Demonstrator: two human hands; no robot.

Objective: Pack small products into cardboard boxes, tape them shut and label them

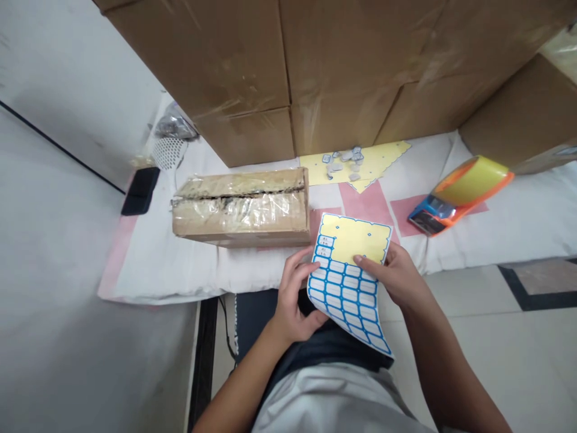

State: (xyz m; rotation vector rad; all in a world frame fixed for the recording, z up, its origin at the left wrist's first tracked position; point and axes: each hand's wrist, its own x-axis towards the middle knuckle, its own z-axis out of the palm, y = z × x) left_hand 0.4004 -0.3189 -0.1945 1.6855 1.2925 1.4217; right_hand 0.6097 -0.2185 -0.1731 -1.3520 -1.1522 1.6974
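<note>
One yellow-backed sheet of blue-bordered white paper labels [346, 291] sits below and right of frame centre; my half-open left hand [292, 300] touches its left edge, my right hand [400, 273] pinches its right.

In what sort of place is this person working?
It looks like a packing or storage area, though I cannot be certain. Stacked cardboard boxes, a tape dispenser and a sheet of labels suggest this.

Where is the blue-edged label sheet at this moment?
The sheet is right of centre in the head view, below and right of the taped box, the right hand gripping it, the left hand at its left edge.
</note>
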